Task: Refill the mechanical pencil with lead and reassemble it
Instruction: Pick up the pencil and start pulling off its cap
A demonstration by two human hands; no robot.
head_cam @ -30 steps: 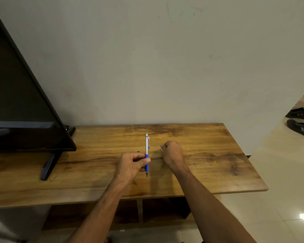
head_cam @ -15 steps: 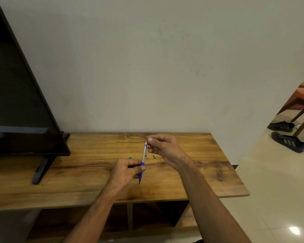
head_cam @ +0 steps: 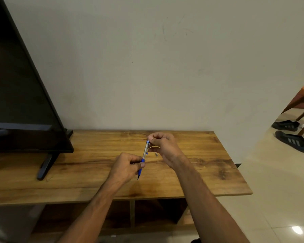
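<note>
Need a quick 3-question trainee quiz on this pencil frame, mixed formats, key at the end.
1. True or false: the mechanical pencil lies flat on the wooden table.
2. Which hand holds the blue lower end? A) left hand B) right hand
3. Fill in: the pinched right fingertips meet the pencil at its ___ end.

Key: 1 false, it is held up, tip down. 2 A. 3 top.
</note>
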